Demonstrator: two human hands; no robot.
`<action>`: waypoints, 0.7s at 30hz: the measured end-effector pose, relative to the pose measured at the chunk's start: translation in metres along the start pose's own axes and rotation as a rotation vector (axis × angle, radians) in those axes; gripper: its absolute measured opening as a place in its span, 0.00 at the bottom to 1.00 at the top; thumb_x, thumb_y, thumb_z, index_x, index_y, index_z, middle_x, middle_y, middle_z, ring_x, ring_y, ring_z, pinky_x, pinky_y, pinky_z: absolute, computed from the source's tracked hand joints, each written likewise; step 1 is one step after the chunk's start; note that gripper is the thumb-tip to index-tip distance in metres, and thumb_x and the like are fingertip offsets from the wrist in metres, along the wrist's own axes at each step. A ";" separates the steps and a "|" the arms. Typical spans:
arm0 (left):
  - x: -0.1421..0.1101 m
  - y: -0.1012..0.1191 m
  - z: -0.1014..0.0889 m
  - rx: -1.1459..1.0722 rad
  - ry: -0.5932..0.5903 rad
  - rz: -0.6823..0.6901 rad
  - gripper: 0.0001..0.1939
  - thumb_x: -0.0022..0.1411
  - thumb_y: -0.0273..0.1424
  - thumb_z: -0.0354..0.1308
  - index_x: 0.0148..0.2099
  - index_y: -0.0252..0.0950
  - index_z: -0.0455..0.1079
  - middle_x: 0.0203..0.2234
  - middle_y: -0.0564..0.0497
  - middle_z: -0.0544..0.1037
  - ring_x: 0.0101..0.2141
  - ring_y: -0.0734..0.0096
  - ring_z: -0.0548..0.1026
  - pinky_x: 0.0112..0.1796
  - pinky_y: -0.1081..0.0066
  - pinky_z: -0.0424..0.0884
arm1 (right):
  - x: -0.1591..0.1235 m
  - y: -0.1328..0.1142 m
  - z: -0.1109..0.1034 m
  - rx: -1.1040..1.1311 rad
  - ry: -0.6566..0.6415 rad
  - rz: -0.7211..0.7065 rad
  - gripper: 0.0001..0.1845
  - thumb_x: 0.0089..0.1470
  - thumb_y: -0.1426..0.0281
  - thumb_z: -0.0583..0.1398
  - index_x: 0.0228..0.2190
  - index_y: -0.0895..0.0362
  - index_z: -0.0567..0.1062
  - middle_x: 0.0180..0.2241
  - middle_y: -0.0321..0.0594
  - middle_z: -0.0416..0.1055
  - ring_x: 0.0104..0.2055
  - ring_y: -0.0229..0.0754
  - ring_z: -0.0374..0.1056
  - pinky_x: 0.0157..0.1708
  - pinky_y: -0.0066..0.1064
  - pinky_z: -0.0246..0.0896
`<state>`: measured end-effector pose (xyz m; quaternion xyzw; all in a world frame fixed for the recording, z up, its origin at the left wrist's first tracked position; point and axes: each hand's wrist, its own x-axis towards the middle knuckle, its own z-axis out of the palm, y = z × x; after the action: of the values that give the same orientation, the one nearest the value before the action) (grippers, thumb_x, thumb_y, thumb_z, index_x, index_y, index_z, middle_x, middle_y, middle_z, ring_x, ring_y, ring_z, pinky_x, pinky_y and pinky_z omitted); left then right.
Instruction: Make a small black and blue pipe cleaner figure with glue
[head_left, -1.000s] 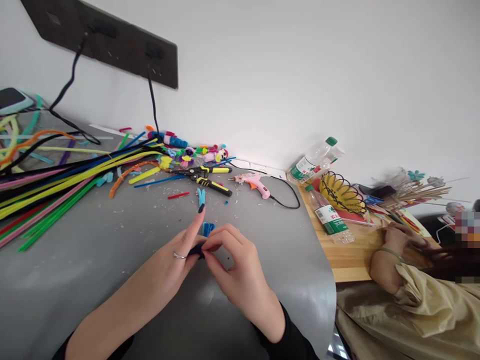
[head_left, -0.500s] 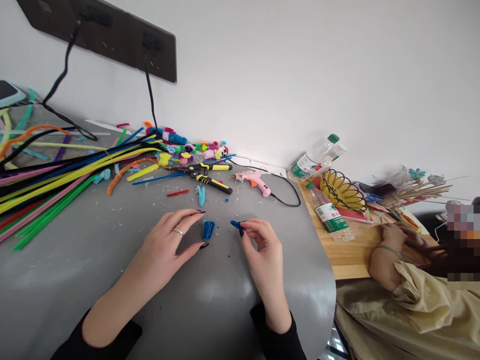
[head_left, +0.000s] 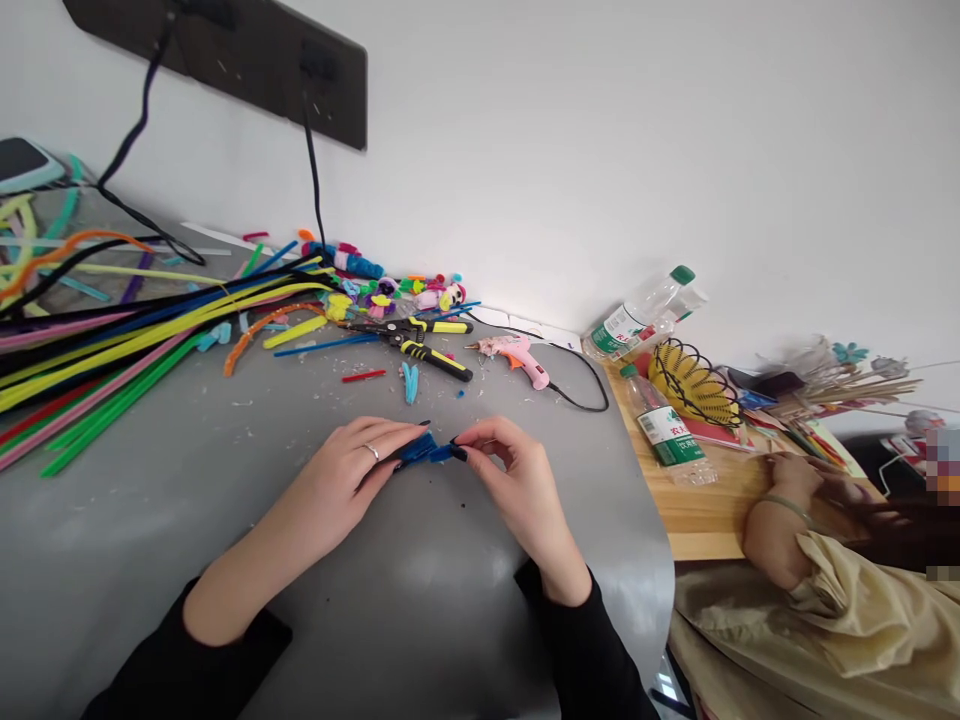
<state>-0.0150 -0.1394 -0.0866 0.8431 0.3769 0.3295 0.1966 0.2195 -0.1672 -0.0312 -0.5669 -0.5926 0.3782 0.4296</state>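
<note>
Between the fingers and thumb of my left hand is a small bundle of blue pipe cleaner pieces, partly hidden by the fingertips. My right hand pinches a short blue pipe cleaner piece between thumb and forefinger. The piece's free end meets the bundle's right side; whether they touch I cannot tell. Just beyond my hands lie a folded light-blue pipe cleaner and a short red one.
Yellow-and-black pliers and a pink glue gun with its cord lie behind. Long pipe cleaners spread at left, beside small fuzzy figures. At right are a water bottle, a yellow basket and another person's arm.
My left hand has closed on the blue bundle, which stood between its open fingers before. My right hand has brought its blue piece leftward to the bundle. The view has shifted slightly.
</note>
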 end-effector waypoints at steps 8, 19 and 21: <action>-0.007 0.002 0.002 0.071 0.049 -0.057 0.18 0.73 0.37 0.59 0.62 0.42 0.76 0.51 0.44 0.82 0.50 0.50 0.80 0.49 0.55 0.77 | 0.000 0.008 0.015 0.006 -0.031 -0.004 0.06 0.58 0.72 0.64 0.33 0.52 0.83 0.33 0.37 0.81 0.36 0.42 0.74 0.41 0.32 0.69; -0.004 0.004 0.010 0.080 0.075 -0.079 0.12 0.74 0.36 0.58 0.54 0.44 0.79 0.45 0.47 0.83 0.46 0.52 0.78 0.46 0.57 0.75 | 0.002 0.011 0.021 -0.148 0.023 -0.118 0.09 0.60 0.75 0.63 0.32 0.49 0.81 0.35 0.38 0.81 0.41 0.47 0.72 0.42 0.36 0.69; -0.003 0.004 0.010 0.083 0.084 -0.071 0.12 0.74 0.36 0.58 0.54 0.42 0.79 0.44 0.46 0.83 0.46 0.52 0.79 0.45 0.57 0.76 | 0.001 0.010 0.022 -0.179 0.022 -0.132 0.10 0.60 0.75 0.62 0.32 0.49 0.80 0.35 0.39 0.81 0.41 0.47 0.72 0.42 0.37 0.69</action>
<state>-0.0072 -0.1455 -0.0926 0.8220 0.4279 0.3414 0.1571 0.2024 -0.1642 -0.0482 -0.5667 -0.6554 0.2885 0.4075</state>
